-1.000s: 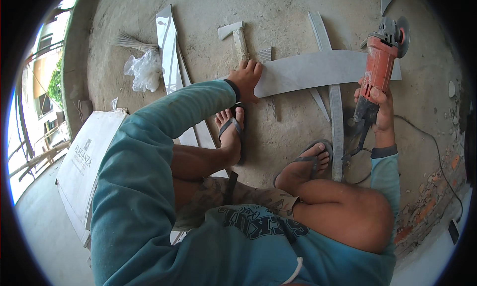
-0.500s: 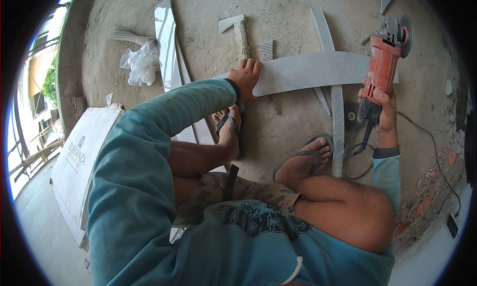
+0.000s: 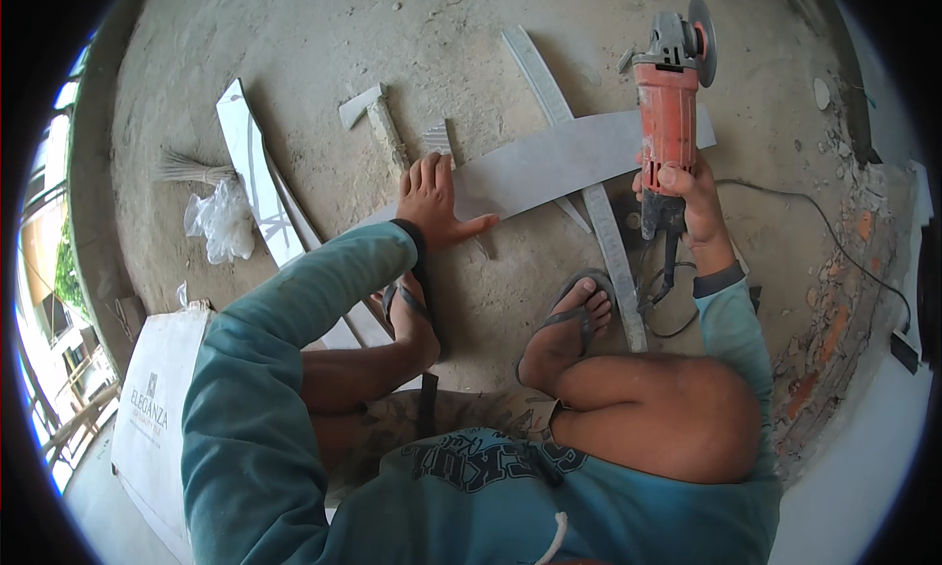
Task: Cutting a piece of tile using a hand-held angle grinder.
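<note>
A curved grey strip (image 3: pixel 549 158), seemingly tile, lies across a narrow bar (image 3: pixel 613 256) on the floor. My left hand (image 3: pixel 437 204) rests on the strip's left part, fingers stretched and thumb spread to the right. In my right hand (image 3: pixel 699 200) is a red angle grinder (image 3: pixel 667 109), gripped round its rear body. Its thin disc (image 3: pixel 702 41) points away from me, at the upper right. From my view the grinder covers part of the strip near its right end; I cannot tell how high above it the tool is.
A hatchet-like tool (image 3: pixel 383 128) and a small ridged scrap (image 3: pixel 438 136) lie beyond my left hand. Glossy tile strips (image 3: pixel 250 173), a clear plastic bag (image 3: pixel 224 222) and a bundle of thin sticks (image 3: pixel 191 168) are left. The grinder's cord (image 3: pixel 834 227) runs right, past broken rubble (image 3: pixel 834 339).
The whole view has shifted, with floor objects now further left. My left hand's fingers have spread out on the strip. My right hand still holds the grinder, now turned more upright in view.
</note>
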{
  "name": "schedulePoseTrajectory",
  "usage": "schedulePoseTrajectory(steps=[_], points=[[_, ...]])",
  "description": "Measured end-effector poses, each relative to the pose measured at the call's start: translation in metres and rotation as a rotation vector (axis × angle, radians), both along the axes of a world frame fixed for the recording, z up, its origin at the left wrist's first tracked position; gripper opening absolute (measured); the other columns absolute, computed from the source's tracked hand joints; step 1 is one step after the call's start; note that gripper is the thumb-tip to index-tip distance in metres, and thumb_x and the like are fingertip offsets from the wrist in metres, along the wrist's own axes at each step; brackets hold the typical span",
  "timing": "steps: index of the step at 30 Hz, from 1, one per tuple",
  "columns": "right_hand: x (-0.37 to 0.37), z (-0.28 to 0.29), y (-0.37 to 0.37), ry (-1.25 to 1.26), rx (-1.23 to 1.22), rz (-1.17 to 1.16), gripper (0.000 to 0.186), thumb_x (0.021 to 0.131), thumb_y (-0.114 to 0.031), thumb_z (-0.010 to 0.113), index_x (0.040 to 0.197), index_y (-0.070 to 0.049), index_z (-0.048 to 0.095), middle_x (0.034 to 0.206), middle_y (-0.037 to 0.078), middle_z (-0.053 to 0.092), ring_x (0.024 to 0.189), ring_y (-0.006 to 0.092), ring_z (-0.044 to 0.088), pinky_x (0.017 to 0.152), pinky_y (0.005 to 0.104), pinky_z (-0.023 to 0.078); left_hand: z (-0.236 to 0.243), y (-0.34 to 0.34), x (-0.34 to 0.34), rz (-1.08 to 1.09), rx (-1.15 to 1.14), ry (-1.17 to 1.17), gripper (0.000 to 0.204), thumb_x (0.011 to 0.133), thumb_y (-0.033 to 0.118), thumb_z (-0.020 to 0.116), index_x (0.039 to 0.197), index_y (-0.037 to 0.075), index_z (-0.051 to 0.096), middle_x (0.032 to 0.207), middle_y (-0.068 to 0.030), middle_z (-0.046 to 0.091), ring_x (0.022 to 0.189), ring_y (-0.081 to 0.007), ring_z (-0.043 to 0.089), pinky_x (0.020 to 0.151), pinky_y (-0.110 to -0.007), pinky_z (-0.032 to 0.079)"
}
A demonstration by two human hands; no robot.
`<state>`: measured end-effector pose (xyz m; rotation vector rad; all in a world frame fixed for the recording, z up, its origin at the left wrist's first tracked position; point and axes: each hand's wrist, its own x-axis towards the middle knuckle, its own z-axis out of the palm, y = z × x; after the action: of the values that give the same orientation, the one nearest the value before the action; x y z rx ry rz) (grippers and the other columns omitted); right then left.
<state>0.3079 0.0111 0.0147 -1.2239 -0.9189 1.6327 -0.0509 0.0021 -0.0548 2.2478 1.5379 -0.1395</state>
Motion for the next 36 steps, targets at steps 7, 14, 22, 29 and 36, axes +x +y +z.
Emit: schedulePoseTrajectory(steps=[7,14,22,29,36], points=[[-0.007,-0.001,-0.010,-0.012,-0.073,-0.028,0.052,0.074,-0.031,0.072,0.113,0.000,0.057,0.093,0.009,0.062,0.072,0.0187,0.065,0.069,0.0325,0.054,-0.034,0.032,0.063,0.012,0.242,-0.297,0.065,0.091,0.049,0.056,0.131,-0.002,0.043,0.130,-0.0204,0.048,0.124,-0.0377,0.045,0.102,-0.048,0.033],[-0.004,-0.008,-0.021,0.033,-0.142,-0.061,0.052,0.073,-0.029,0.073,0.113,-0.001,0.057,0.091,0.008,0.062,0.071,0.0193,0.065,0.069,0.0335,0.054,-0.024,0.043,0.075,0.190,-0.099,-0.251,0.044,0.097,0.048,0.046,0.099,0.005,0.057,0.096,-0.0196,0.066,0.091,-0.0396,0.065,0.080,-0.051,0.049],[-0.003,-0.007,-0.017,0.038,-0.131,-0.053,0.052,0.073,-0.028,0.073,0.114,-0.002,0.057,0.093,0.008,0.062,0.072,0.0186,0.064,0.070,0.0335,0.053,-0.031,0.056,0.083,0.213,-0.137,-0.226,0.049,0.100,0.049,0.040,0.088,0.007,0.060,0.086,-0.0209,0.068,0.084,-0.0420,0.066,0.073,-0.053,0.050],[-0.002,-0.009,-0.022,0.035,-0.141,-0.041,0.052,0.073,-0.028,0.072,0.115,-0.002,0.056,0.094,0.008,0.062,0.072,0.0190,0.064,0.069,0.0336,0.053,-0.032,0.062,0.098,0.211,-0.114,-0.231,0.050,0.100,0.051,0.041,0.087,0.007,0.061,0.079,-0.0212,0.067,0.079,-0.0428,0.065,0.071,-0.052,0.050],[0.003,-0.012,-0.026,0.038,-0.146,-0.052,0.053,0.073,-0.027,0.072,0.116,0.000,0.055,0.095,0.010,0.063,0.072,0.0193,0.065,0.067,0.0332,0.053,-0.032,0.058,0.098,0.295,-0.111,-0.237,0.053,0.098,0.055,0.042,0.085,0.009,0.063,0.076,-0.0195,0.068,0.077,-0.0414,0.066,0.068,-0.051,0.050]])
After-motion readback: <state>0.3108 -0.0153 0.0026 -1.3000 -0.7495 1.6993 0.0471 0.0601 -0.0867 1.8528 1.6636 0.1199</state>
